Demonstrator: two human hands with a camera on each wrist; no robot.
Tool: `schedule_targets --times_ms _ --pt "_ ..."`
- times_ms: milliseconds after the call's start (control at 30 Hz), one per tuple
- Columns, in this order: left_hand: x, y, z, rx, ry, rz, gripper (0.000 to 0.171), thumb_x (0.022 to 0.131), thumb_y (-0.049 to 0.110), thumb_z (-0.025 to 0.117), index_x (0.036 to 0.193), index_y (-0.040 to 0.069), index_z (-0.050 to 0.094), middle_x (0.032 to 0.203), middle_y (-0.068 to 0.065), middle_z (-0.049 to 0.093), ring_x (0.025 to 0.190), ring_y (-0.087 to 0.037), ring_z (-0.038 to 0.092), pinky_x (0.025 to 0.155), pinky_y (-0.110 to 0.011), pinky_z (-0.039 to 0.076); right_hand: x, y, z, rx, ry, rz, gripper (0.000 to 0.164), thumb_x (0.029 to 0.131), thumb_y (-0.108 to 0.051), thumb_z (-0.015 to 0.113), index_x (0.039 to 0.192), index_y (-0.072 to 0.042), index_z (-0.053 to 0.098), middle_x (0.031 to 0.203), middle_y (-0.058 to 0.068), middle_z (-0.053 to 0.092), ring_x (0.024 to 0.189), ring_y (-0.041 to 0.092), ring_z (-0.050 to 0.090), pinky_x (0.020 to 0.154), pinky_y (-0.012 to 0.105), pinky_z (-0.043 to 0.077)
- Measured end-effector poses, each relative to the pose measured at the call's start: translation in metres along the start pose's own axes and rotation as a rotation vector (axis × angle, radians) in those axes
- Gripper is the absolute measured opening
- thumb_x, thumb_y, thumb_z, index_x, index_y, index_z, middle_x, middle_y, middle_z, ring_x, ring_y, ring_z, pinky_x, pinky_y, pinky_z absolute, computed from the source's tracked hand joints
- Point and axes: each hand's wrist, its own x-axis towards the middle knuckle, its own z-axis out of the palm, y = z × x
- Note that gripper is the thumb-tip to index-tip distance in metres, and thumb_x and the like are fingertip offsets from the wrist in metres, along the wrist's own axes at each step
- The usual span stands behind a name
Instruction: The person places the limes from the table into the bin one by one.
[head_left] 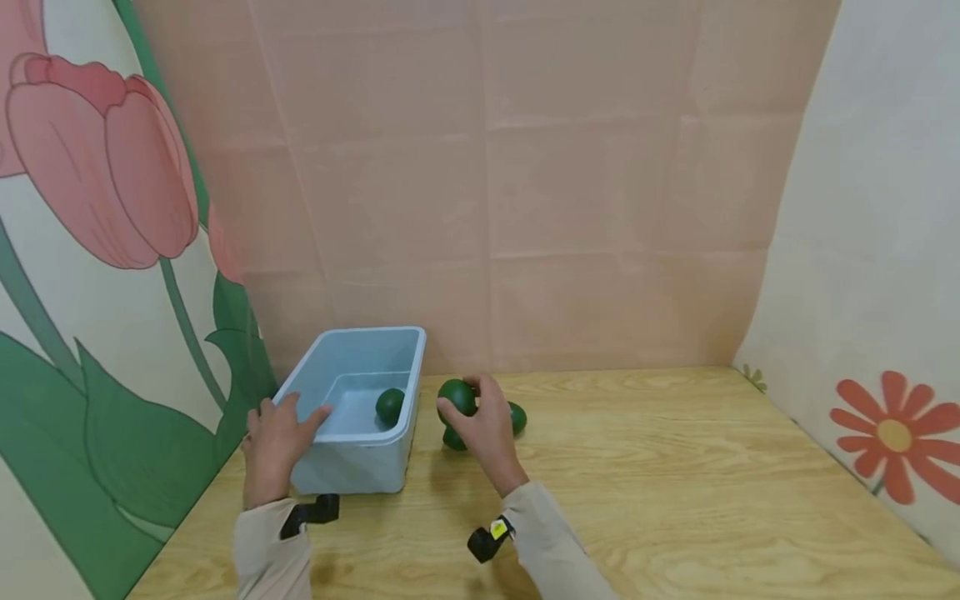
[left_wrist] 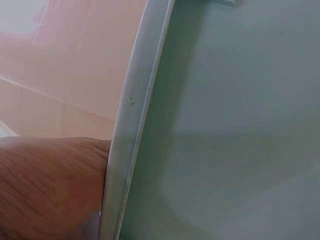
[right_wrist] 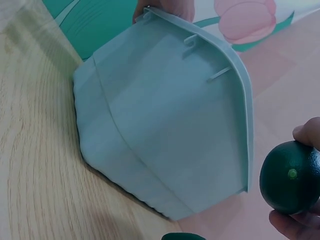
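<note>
My right hand (head_left: 487,429) holds a dark green avocado (head_left: 456,397) between thumb and fingers, just right of a pale blue plastic bin (head_left: 348,467). In the right wrist view the held avocado (right_wrist: 287,182) shows a small light stem scar. Behind and below that hand, two more avocados, one on the left (head_left: 453,439) and one on the right (head_left: 518,418), sit partly hidden on the table. Another avocado (head_left: 389,407) lies inside the bin at its right wall. My left hand (head_left: 276,446) grips the bin's near left corner, thumb over the rim.
The bin stands on a wood-grain table (head_left: 675,475) toward the left. A pinkish sheet (head_left: 570,192) hangs along the back. Flower-printed panels stand at the left (head_left: 135,383) and the right (head_left: 862,275).
</note>
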Motion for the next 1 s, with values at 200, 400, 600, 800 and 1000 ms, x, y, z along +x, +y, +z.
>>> schedule_targets --times_ms 200,400,600,800,1000 --pt "-0.001 -0.003 -0.001 0.008 0.006 -0.002 0.075 0.095 0.050 0.050 0.145 -0.005 0.032 0.139 -0.041 0.026 0.129 -0.058 0.021 0.097 -0.077 0.025 0.000 -0.004 0.005 0.014 -0.012 -0.055 0.047 0.083 -0.039 0.074 0.117 -0.011 0.058 0.113 0.006 0.062 0.099 0.019 0.059 0.079 0.034 0.053" --pt "-0.004 -0.003 -0.002 0.011 -0.007 -0.006 0.076 0.096 0.050 0.049 0.146 -0.004 0.031 0.141 -0.041 0.024 0.132 -0.059 0.018 0.098 -0.077 0.024 -0.002 -0.008 0.008 0.019 -0.034 -0.071 0.047 0.084 -0.040 0.073 0.119 -0.012 0.058 0.114 0.006 0.062 0.100 0.018 0.059 0.077 0.032 0.054" --pt "-0.002 -0.004 -0.002 0.025 -0.013 -0.001 0.078 0.096 0.052 0.048 0.146 -0.005 0.029 0.141 -0.042 0.023 0.132 -0.060 0.017 0.098 -0.078 0.024 -0.003 -0.012 0.009 0.037 -0.054 -0.067 0.050 0.084 -0.043 0.072 0.120 -0.013 0.058 0.115 0.004 0.062 0.101 0.017 0.059 0.078 0.032 0.054" --pt "-0.002 -0.005 -0.001 0.052 -0.023 0.015 0.079 0.097 0.054 0.044 0.147 -0.005 0.028 0.142 -0.043 0.022 0.133 -0.060 0.015 0.099 -0.077 0.022 -0.005 -0.013 0.011 0.049 -0.086 -0.037 0.054 0.084 -0.048 0.070 0.124 -0.014 0.056 0.118 0.002 0.061 0.104 0.017 0.059 0.082 0.035 0.056" --pt "-0.005 -0.006 0.000 0.075 -0.034 0.035 0.080 0.098 0.056 0.037 0.149 -0.004 0.025 0.148 -0.045 0.010 0.138 -0.063 0.001 0.104 -0.078 0.008 -0.007 -0.014 0.014 0.059 -0.096 -0.039 0.058 0.083 -0.049 0.070 0.125 -0.012 0.056 0.119 0.002 0.061 0.104 0.017 0.059 0.082 0.033 0.055"
